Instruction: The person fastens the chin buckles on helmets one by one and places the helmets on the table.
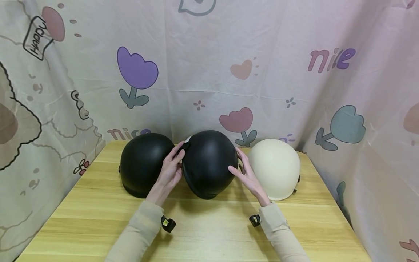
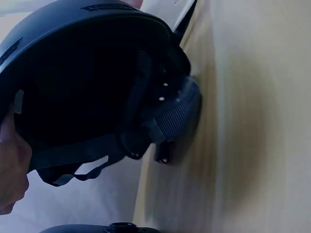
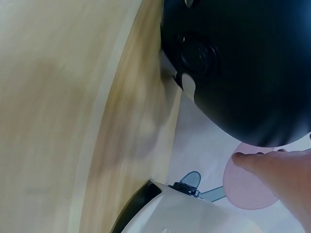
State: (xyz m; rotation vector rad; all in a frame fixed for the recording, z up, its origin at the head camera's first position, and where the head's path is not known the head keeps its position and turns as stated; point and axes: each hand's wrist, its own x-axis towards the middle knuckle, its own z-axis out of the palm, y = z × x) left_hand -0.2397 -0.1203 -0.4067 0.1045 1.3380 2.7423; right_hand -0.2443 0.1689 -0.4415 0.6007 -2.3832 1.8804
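A matte black helmet (image 1: pixel 209 163) is tilted between my two hands at the middle of the table, its underside and dark straps (image 2: pixel 177 114) visible in the left wrist view. My left hand (image 1: pixel 170 167) grips its rim on the left side, near a strap. On the other side, my right hand (image 1: pixel 247 173) lies with fingers extended along the shell; in the right wrist view, only a digit (image 3: pixel 272 170) shows close to the helmet, and contact is hard to tell. Parts of the right fingers are hidden behind the shell.
Another black helmet (image 1: pixel 145 163) stands just left of my left hand. A cream helmet (image 1: pixel 275 169) is close beside my right hand. The wooden table (image 1: pixel 209 233) meets a printed cloth backdrop (image 1: pixel 196 72) behind and at both sides.
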